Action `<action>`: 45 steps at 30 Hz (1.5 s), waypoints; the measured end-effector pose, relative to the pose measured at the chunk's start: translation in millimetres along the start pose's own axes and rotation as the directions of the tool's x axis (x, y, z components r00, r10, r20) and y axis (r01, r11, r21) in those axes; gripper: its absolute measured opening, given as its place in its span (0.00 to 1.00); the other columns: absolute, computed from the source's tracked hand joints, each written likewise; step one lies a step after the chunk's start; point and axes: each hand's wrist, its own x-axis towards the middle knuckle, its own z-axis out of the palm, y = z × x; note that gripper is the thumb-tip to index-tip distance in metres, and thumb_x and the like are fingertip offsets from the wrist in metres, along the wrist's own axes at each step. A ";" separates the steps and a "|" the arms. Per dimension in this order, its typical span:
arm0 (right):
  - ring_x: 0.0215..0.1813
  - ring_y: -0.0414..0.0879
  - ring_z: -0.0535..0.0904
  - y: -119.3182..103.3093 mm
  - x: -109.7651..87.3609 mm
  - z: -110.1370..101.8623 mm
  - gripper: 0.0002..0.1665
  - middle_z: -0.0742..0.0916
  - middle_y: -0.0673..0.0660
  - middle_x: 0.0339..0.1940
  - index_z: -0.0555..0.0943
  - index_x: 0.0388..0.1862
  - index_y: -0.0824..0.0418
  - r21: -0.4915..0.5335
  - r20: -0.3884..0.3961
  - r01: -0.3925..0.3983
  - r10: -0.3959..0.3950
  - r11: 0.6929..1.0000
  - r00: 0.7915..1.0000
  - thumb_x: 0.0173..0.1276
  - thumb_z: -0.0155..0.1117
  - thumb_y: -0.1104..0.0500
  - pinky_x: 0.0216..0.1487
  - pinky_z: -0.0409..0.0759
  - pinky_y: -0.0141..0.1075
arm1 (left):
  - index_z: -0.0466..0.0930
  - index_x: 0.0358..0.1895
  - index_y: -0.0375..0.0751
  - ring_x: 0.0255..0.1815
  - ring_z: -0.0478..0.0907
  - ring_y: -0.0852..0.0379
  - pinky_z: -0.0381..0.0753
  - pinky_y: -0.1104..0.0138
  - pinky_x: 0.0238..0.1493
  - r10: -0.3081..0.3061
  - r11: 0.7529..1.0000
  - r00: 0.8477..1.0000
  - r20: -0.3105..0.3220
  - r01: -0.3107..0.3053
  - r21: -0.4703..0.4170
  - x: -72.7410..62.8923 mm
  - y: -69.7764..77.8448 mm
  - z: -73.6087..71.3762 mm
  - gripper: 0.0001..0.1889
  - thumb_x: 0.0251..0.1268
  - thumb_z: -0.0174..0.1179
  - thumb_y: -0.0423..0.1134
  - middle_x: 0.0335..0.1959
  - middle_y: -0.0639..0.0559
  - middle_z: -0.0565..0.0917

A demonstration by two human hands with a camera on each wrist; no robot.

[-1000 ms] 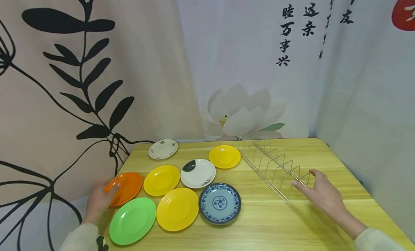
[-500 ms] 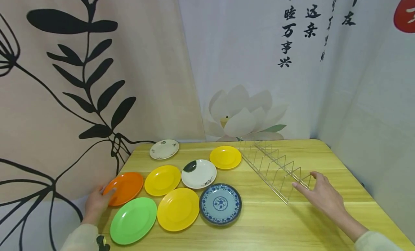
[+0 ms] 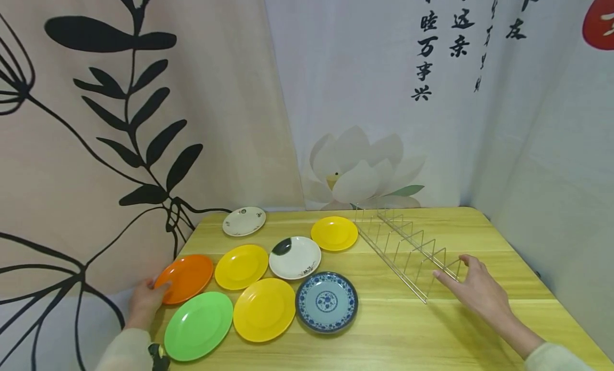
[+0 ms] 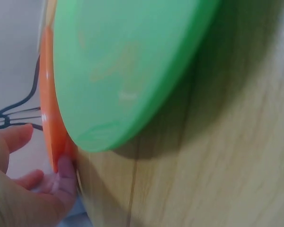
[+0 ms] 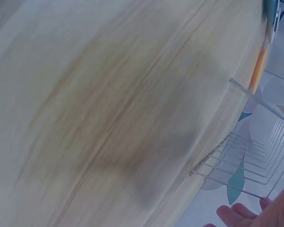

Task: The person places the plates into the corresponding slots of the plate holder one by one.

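In the head view, my left hand [image 3: 145,303] is at the left rim of an orange plate [image 3: 184,279], its thumb overlapping the plate. The left wrist view shows the orange plate [image 4: 52,109] edge-on, with one fingertip at its lower rim and another finger spread apart from it. Close by lies a green plate [image 3: 199,326]. On the right, my right hand [image 3: 482,291] has thumb and forefinger spread at the near end of a wire dish rack [image 3: 408,248]. In the right wrist view, a fingertip is right at the corner of the rack [image 5: 246,161].
Yellow plates [image 3: 264,310], a blue patterned plate [image 3: 326,301], a white plate with a dark patch [image 3: 295,258] and a small white plate [image 3: 244,222] lie on the wooden table [image 3: 393,333]. A printed curtain [image 3: 230,94] hangs behind.
The whole head view has shifted very slightly. Both hands keep nearly the same places at the orange plate and the dish rack.
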 end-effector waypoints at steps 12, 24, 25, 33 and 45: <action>0.45 0.65 0.80 1.4 -1.8 3.5 0.65 0.64 0.78 0.70 0.50 0.75 0.76 0.043 -0.002 -0.018 0.019 0.999 1.000 0.64 0.52 0.23 0.22 0.71 0.38 | 0.67 0.52 0.11 0.47 0.72 0.28 0.75 0.45 0.52 -0.076 0.997 0.995 -0.061 0.077 0.022 -2.1 -4.7 6.0 0.24 0.54 0.57 0.27 0.45 0.18 0.74; 0.50 0.72 0.78 -1.6 -2.4 5.4 0.64 0.67 0.79 0.68 0.49 0.74 0.75 0.071 0.001 -0.009 0.009 0.997 1.000 0.66 0.51 0.24 0.24 0.72 0.38 | 0.64 0.58 0.11 0.19 0.77 0.59 0.82 0.68 0.23 -0.166 0.946 0.985 -0.042 0.147 -0.289 0.4 -1.5 4.6 0.28 0.50 0.50 0.20 0.47 0.17 0.72; 0.49 0.71 0.79 -1.6 -2.2 5.5 0.64 0.67 0.79 0.68 0.49 0.74 0.75 0.072 0.001 -0.010 0.009 0.997 1.000 0.66 0.51 0.24 0.24 0.72 0.38 | 0.64 0.59 0.12 0.19 0.77 0.60 0.83 0.68 0.23 -0.172 0.935 0.984 -0.046 0.148 -0.323 0.6 -0.4 4.6 0.28 0.50 0.49 0.20 0.50 0.17 0.70; 0.51 0.72 0.78 -1.1 1.1 3.7 0.64 0.67 0.79 0.68 0.47 0.75 0.75 0.060 0.024 -0.018 0.017 0.998 1.000 0.67 0.49 0.24 0.24 0.73 0.38 | 0.62 0.65 0.16 0.31 0.79 0.51 0.83 0.69 0.25 -0.136 0.933 0.988 -0.074 0.103 -0.345 0.6 15.6 -1.7 0.29 0.55 0.47 0.19 0.57 0.19 0.68; 0.60 0.78 0.70 5.2 15.1 -1.6 0.64 0.65 0.79 0.70 0.44 0.76 0.75 0.048 0.069 -0.003 0.000 0.999 0.998 0.68 0.46 0.24 0.33 0.79 0.49 | 0.57 0.73 0.25 0.33 0.80 0.53 0.85 0.69 0.31 -0.124 0.905 0.991 -0.059 0.089 -0.415 4.8 54.0 -3.7 0.31 0.64 0.48 0.21 0.66 0.23 0.67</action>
